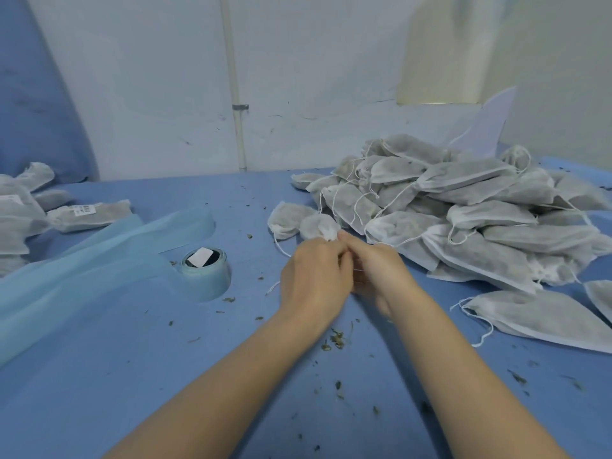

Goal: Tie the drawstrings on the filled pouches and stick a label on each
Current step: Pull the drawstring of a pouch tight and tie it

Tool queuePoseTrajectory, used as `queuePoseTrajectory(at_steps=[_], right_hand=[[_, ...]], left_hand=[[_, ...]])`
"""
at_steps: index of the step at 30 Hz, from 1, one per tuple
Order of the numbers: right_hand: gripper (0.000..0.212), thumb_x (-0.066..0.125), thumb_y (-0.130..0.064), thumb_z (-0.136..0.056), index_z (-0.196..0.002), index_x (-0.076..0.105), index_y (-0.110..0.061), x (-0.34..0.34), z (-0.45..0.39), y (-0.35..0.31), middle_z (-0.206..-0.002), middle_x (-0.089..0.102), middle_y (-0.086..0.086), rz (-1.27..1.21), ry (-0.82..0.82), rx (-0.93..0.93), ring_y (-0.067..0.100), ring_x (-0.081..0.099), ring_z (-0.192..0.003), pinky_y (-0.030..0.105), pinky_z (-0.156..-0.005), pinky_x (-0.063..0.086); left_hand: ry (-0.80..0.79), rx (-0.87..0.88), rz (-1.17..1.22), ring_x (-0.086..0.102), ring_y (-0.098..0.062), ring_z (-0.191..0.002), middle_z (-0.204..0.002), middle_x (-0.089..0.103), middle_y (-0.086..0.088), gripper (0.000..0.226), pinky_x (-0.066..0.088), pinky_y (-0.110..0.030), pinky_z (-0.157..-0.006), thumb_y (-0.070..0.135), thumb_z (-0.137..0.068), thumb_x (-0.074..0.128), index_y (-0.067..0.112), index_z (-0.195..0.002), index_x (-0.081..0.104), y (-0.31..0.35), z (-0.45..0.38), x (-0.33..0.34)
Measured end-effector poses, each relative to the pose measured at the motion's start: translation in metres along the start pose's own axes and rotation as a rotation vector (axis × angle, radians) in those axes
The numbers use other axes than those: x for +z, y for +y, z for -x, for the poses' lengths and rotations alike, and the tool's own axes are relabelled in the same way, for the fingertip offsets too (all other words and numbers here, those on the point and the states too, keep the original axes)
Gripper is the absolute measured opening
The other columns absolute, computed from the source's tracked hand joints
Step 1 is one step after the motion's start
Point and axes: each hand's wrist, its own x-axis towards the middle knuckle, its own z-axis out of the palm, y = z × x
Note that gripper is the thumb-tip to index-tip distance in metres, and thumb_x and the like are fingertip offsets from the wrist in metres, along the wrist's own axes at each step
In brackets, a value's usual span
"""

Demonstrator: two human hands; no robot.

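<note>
Both hands meet at frame centre, working the neck of one pouch (306, 225) that lies just past the fingertips, at 12 o'clock from them. Left hand (314, 276) has its fingers curled in on the gathered mouth and string; right hand (377, 270) is curled against it from 3 o'clock, pinching what I judge to be the other end of the drawstring (281, 248) (the string itself is mostly hidden between the fingers, so exactly which strand each hand holds I can't tell). A loose tail of it trails out at 9 o'clock of the left hand.

Step in hand: cinching and knotting, I think — label not on this one yet.

Doing it well:
- Pull both ends evenly so the mouth closes flat, no gap; herb crumbs (334, 339) on the blue table cover (132, 392) suggest the pouches leak when left slack.
- Seat the knot tight against the neck, not halfway down the string.
- Keep the pouch on the table while tightening — lifting it by the string risks tearing the thin fabric.

Untied pile (463, 226) sits at 2 o'clock, strings tangled, so draw the next one off the near edge. Label roll (205, 270) is at 9 o'clock, near the left hand, with its backing strip (82, 270) running off left. Labelled pouches (89, 215) are stacked at 10 o'clock, well apart.
</note>
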Motion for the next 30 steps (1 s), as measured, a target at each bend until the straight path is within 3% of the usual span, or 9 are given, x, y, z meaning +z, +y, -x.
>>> queuePoseTrajectory(at_steps=[3, 6, 9, 11, 14, 17, 20, 26, 30], right_hand=[[0.022, 0.061, -0.014, -0.092, -0.071, 0.067, -0.008, -0.003, 0.002, -0.002, -0.059, 0.065, 0.004, -0.051, -0.015, -0.057, 0.017, 0.057, -0.060, 0.019, -0.049, 0.046], [0.020, 0.054, -0.012, -0.096, -0.083, 0.067, -0.005, -0.003, 0.003, -0.005, -0.079, 0.064, 0.015, -0.045, -0.011, -0.147, 0.024, 0.053, -0.075, 0.026, -0.061, 0.043], [0.020, 0.051, -0.019, -0.098, -0.091, 0.066, -0.007, -0.003, 0.002, -0.006, -0.088, 0.066, 0.015, 0.030, -0.015, -0.129, 0.018, 0.060, -0.067, 0.021, -0.052, 0.046], [0.020, 0.053, -0.024, -0.098, -0.092, 0.064, -0.009, -0.003, 0.003, -0.005, -0.084, 0.069, 0.010, -0.005, -0.054, -0.073, 0.012, 0.063, -0.059, 0.020, -0.049, 0.049], [0.005, 0.060, -0.011, -0.093, -0.094, 0.062, -0.007, -0.003, 0.006, -0.005, -0.076, 0.066, 0.009, -0.098, -0.104, -0.026, 0.008, 0.058, -0.049, 0.021, -0.050, 0.051], [0.016, 0.059, 0.006, -0.088, -0.099, 0.058, -0.006, -0.006, 0.005, -0.007, -0.067, 0.061, 0.007, -0.117, -0.066, -0.030, 0.004, 0.043, -0.038, 0.016, -0.040, 0.040], [0.018, 0.052, 0.011, -0.086, -0.094, 0.058, -0.005, -0.004, 0.005, -0.011, -0.054, 0.055, 0.002, -0.099, -0.102, -0.053, 0.003, 0.036, -0.032, 0.014, -0.034, 0.030], [0.012, 0.050, 0.001, -0.091, -0.097, 0.057, -0.006, -0.008, 0.001, -0.014, -0.054, 0.041, -0.002, -0.202, -0.047, -0.117, 0.003, 0.026, -0.036, 0.015, -0.033, 0.022], [0.008, 0.056, -0.007, -0.091, -0.092, 0.060, -0.013, -0.015, 0.000, -0.017, -0.052, 0.043, -0.007, -0.079, 0.053, -0.188, 0.003, 0.030, -0.035, 0.016, -0.035, 0.028]], left_hand=[[0.000, 0.049, -0.004, 0.054, -0.020, -0.092, -0.093, 0.063, 0.000, 0.025, 0.046, -0.034, -0.071, 0.032, -0.092, 0.048, 0.024, -0.093, 0.071, 0.001, 0.003, -0.005], [0.085, 0.027, 0.057, 0.052, -0.015, -0.079, -0.080, 0.058, 0.004, 0.028, 0.040, -0.028, -0.064, 0.035, -0.087, 0.050, 0.021, -0.075, 0.071, -0.002, -0.002, -0.014], [0.020, 0.053, 0.089, 0.053, -0.015, -0.070, -0.068, 0.056, 0.006, 0.025, 0.043, -0.028, -0.063, 0.026, -0.084, 0.053, 0.019, -0.065, 0.067, -0.007, -0.010, -0.019], [-0.056, 0.079, 0.085, 0.055, -0.014, -0.074, -0.075, 0.060, 0.005, 0.021, 0.045, -0.029, -0.067, 0.024, -0.083, 0.054, 0.020, -0.067, 0.068, -0.011, -0.011, -0.018], [0.019, 0.067, 0.126, 0.052, -0.012, -0.085, -0.093, 0.054, 0.007, 0.011, 0.037, -0.023, -0.072, 0.018, -0.083, 0.056, 0.019, -0.085, 0.066, -0.021, -0.016, -0.014], [-0.035, 0.139, 0.177, 0.048, -0.015, -0.106, -0.115, 0.045, 0.006, 0.045, 0.033, -0.016, -0.082, 0.002, -0.075, 0.061, 0.015, -0.118, 0.056, -0.032, -0.025, -0.016], [-0.195, 0.327, 0.032, 0.040, -0.012, -0.124, -0.133, 0.046, 0.006, 0.063, 0.028, -0.016, -0.095, 0.012, -0.072, 0.069, 0.019, -0.131, 0.049, -0.035, -0.030, -0.013], [-0.237, 0.250, 0.217, 0.050, -0.017, -0.118, -0.119, 0.062, 0.010, 0.066, 0.037, -0.035, -0.102, 0.024, -0.078, 0.068, 0.021, -0.138, 0.040, -0.030, -0.026, 0.001], [-0.018, 0.406, 0.005, 0.057, -0.021, -0.088, -0.083, 0.065, 0.002, 0.029, 0.035, -0.031, -0.092, 0.031, -0.082, 0.061, 0.018, -0.106, 0.068, -0.026, -0.023, -0.001]])
